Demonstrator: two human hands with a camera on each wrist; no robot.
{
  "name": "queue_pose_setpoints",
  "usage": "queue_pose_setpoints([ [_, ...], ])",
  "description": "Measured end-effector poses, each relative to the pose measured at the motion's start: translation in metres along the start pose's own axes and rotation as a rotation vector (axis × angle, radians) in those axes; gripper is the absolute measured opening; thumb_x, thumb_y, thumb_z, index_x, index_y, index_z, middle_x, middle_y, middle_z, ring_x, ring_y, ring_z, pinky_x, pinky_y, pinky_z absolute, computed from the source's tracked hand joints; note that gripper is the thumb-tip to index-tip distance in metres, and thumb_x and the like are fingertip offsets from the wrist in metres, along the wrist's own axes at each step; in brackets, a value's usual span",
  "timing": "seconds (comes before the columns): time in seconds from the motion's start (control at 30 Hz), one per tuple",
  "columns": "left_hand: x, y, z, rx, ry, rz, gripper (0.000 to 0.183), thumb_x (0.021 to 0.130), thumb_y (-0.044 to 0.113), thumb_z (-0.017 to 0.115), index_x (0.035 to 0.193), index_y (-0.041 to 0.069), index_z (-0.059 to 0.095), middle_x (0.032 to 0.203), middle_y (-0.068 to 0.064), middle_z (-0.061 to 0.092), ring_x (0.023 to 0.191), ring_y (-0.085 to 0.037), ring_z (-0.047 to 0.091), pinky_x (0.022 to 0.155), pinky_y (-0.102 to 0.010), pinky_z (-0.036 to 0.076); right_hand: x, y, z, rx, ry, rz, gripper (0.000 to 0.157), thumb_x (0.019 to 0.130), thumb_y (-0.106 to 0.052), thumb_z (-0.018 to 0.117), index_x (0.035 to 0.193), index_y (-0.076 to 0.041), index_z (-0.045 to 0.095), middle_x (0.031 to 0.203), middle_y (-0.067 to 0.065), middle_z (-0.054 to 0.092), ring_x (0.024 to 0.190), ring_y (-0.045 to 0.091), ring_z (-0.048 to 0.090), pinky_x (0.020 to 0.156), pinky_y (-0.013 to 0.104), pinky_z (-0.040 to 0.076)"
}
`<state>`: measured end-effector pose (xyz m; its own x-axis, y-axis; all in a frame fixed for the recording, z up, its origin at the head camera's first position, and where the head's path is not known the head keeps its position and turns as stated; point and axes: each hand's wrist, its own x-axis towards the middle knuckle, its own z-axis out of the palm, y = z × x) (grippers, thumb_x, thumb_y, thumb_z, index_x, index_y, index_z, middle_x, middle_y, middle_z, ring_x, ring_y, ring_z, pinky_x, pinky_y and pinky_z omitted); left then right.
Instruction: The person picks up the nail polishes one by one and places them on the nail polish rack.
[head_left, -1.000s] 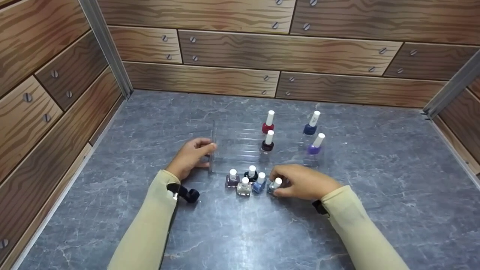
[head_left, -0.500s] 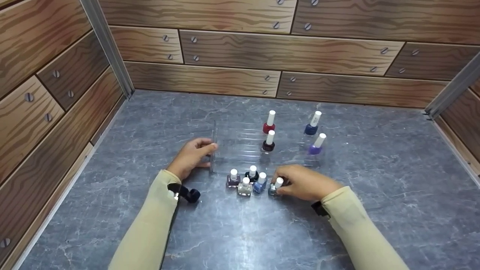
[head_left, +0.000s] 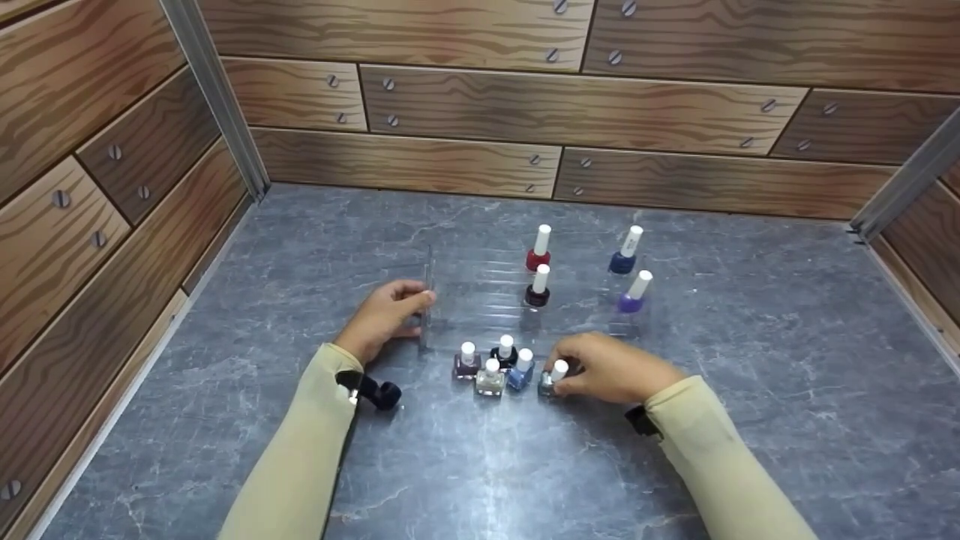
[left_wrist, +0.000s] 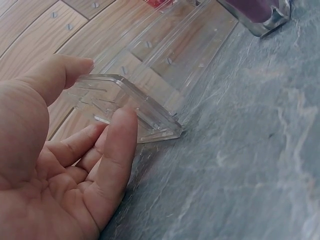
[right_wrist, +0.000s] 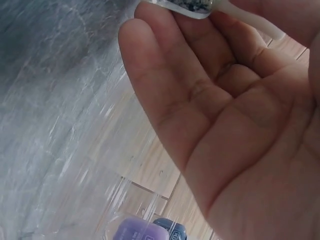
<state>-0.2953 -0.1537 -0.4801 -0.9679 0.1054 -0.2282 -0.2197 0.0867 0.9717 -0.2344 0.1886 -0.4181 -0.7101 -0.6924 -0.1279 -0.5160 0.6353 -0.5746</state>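
Note:
My left hand (head_left: pixel 386 315) grips the upright left end of a clear plastic rack (head_left: pixel 428 300); in the left wrist view its thumb and fingers lie on either side of that clear end panel (left_wrist: pixel 145 102). Between the thumb and fingers of my right hand (head_left: pixel 615 367) is a small white-capped nail polish bottle (head_left: pixel 546 384) with dark, glittery contents. Only part of this bottle (right_wrist: pixel 192 6) shows at the top of the right wrist view. Just left of it stand blue (head_left: pixel 520 375), clear glittery (head_left: pixel 490 384), black (head_left: pixel 501 355) and dark purple (head_left: pixel 466 365) nail polish bottles.
On the rack stand red (head_left: pixel 537 260), dark maroon (head_left: pixel 537 295), navy (head_left: pixel 622 262) and purple (head_left: pixel 631 302) nail polish bottles. The grey marbled table (head_left: pixel 465 472) is bounded by wood-patterned walls (head_left: pixel 450 161) at the back and sides.
The right thumb has shifted slightly on its bottle, leaving more of the bottle visible. The left hand and the other bottles stay in place; the head view has tilted a little.

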Motion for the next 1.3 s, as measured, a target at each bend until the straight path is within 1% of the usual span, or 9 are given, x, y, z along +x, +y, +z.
queue_pose_setpoints([
  [0.2,0.0006,-0.0008,0.0042,-0.010,0.002,0.001,0.049,0.096,0.029,0.075,0.137,0.005,0.060,0.130,-0.011,0.062,0.117,-0.023,0.058,0.085,-0.032,0.063,-0.0037,-0.0010,-0.0036,-0.030,-0.007,0.010,0.013,0.090,-0.010,0.079,0.101,-0.011,0.072,0.097,-0.003,0.071,0.089,0.010,0.065,0.082,0.032,0.059],
  [0.33,0.0010,-0.0016,0.0057,-0.030,-0.003,-0.009,0.048,0.097,0.027,0.074,0.137,0.005,0.060,0.129,-0.011,0.062,0.117,-0.024,0.059,0.087,-0.033,0.063,-0.0046,0.0001,-0.0036,-0.025,-0.016,0.021,0.013,0.090,-0.011,0.078,0.101,-0.013,0.072,0.097,-0.004,0.070,0.089,0.011,0.065,0.082,0.032,0.059],
  [0.43,0.0003,-0.0012,0.0045,-0.026,-0.002,-0.013,0.048,0.097,0.026,0.075,0.137,0.005,0.059,0.129,-0.011,0.062,0.117,-0.024,0.059,0.087,-0.033,0.063,-0.0040,0.0008,-0.0029,-0.019,-0.020,0.015,0.013,0.090,-0.011,0.078,0.101,-0.012,0.072,0.097,-0.004,0.070,0.089,0.011,0.065,0.082,0.031,0.059],
  [0.6,-0.0006,0.0020,0.0017,-0.018,0.001,0.001,0.050,0.096,0.027,0.076,0.138,0.004,0.059,0.129,-0.012,0.062,0.117,-0.025,0.059,0.088,-0.034,0.063,-0.0016,0.0003,-0.0020,-0.010,-0.010,0.009,0.013,0.089,-0.010,0.079,0.101,-0.012,0.073,0.096,-0.005,0.070,0.086,0.010,0.064,0.080,0.030,0.058],
  [0.77,-0.0021,0.0020,0.0004,-0.012,-0.005,-0.013,0.048,0.096,0.025,0.075,0.136,0.005,0.060,0.126,-0.011,0.063,0.114,-0.023,0.060,0.087,-0.033,0.063,-0.0014,-0.0010,-0.0013,0.014,-0.026,0.030,0.015,0.088,-0.011,0.080,0.102,-0.012,0.074,0.094,-0.006,0.070,0.083,0.008,0.062,0.076,0.027,0.057],
  [0.87,-0.0019,0.0002,0.0003,-0.010,-0.010,-0.012,0.046,0.097,0.024,0.075,0.136,0.004,0.060,0.124,-0.010,0.063,0.112,-0.022,0.060,0.085,-0.032,0.063,-0.0014,-0.0014,-0.0012,0.014,-0.031,0.037,0.015,0.088,-0.011,0.080,0.103,-0.013,0.075,0.093,-0.007,0.070,0.082,0.008,0.062,0.076,0.026,0.057],
  [1.03,-0.0016,0.0003,-0.0003,-0.012,-0.013,-0.002,0.045,0.098,0.023,0.072,0.136,0.003,0.058,0.122,-0.010,0.064,0.111,-0.021,0.059,0.080,-0.030,0.063,-0.0001,-0.0004,-0.0008,0.020,-0.021,0.016,0.015,0.088,-0.011,0.080,0.103,-0.012,0.075,0.093,-0.005,0.070,0.081,0.007,0.060,0.074,0.025,0.056],
  [1.2,-0.0005,-0.0007,-0.0014,-0.046,-0.042,0.007,0.048,0.097,0.021,0.073,0.137,0.001,0.057,0.122,-0.009,0.063,0.107,-0.019,0.060,0.074,-0.026,0.062,-0.0006,0.0007,-0.0007,0.028,-0.025,0.028,0.017,0.088,-0.011,0.080,0.104,-0.011,0.075,0.094,-0.006,0.069,0.082,0.008,0.060,0.074,0.026,0.056],
  [1.3,-0.0011,-0.0008,-0.0039,-0.068,-0.049,0.009,0.048,0.097,0.019,0.073,0.138,0.000,0.056,0.120,-0.009,0.062,0.102,-0.018,0.059,0.070,-0.023,0.061,0.0009,-0.0001,0.0003,0.033,-0.025,0.020,0.017,0.088,-0.010,0.080,0.104,-0.011,0.075,0.094,-0.006,0.069,0.082,0.008,0.060,0.075,0.026,0.056],
])
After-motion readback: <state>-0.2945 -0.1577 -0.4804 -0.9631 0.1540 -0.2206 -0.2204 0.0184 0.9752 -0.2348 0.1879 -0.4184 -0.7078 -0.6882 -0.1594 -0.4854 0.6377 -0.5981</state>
